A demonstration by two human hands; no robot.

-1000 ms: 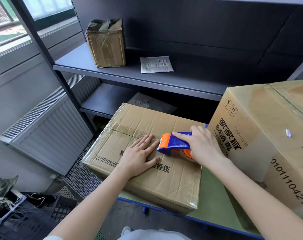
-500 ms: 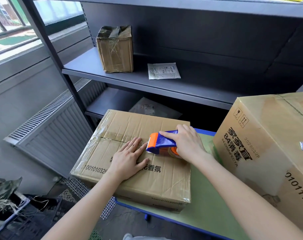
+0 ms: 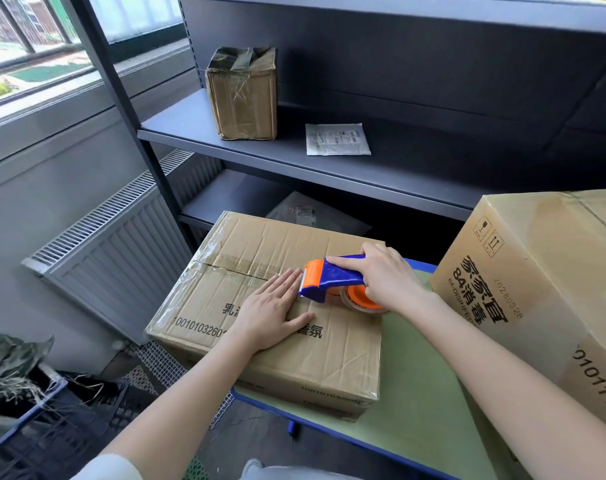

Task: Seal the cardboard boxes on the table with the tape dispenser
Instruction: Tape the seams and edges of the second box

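A flat cardboard box (image 3: 329,355) lies on the green table (image 3: 412,403), hanging over its left edge. Clear tape shines along the box's centre seam. My left hand (image 3: 272,311) lies flat on the box top, fingers straight, just beside the seam. My right hand (image 3: 386,277) grips the handle of the blue and orange tape dispenser (image 3: 329,280), whose orange toothed end sits on the box top right by my left fingertips. A larger printed cardboard box (image 3: 544,292) stands on the table to the right.
A dark metal shelf unit (image 3: 416,168) stands behind the table, holding a small taped carton (image 3: 242,95) and a white packet (image 3: 338,139). A grey radiator (image 3: 121,251) is at the left under the window. A black crate (image 3: 52,431) sits on the floor at lower left.
The view has tilted up a little. The dispenser and my right hand have stayed against my left fingertips on the box top; my left hand stays flat on the box.
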